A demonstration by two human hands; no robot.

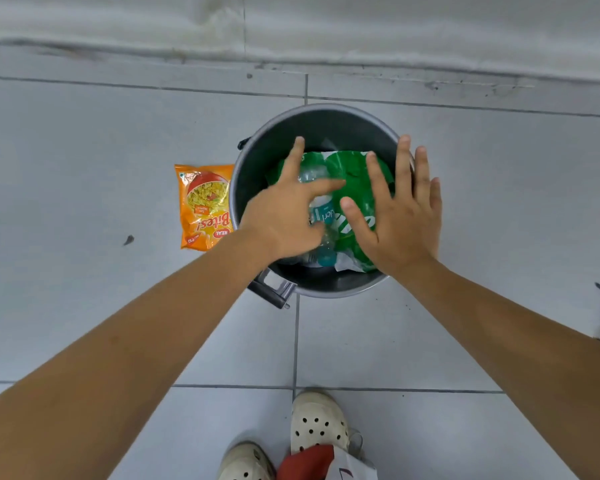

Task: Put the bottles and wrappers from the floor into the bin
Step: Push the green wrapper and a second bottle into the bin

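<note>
Inside the grey bin (257, 157), a crumpled clear bottle (321, 209) lies on a green wrapper (355, 183); left hand (284, 220) and right hand (400, 216) hover open, empty; an orange snack wrapper (203, 206) lies on the floor.

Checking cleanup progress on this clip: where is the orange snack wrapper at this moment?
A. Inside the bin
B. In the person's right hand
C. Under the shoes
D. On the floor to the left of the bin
D: the orange snack wrapper lies flat on the tiles against the bin, untouched by either hand.

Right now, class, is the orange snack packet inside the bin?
No, the orange snack packet lies on the floor tiles, beside the bin.
</note>
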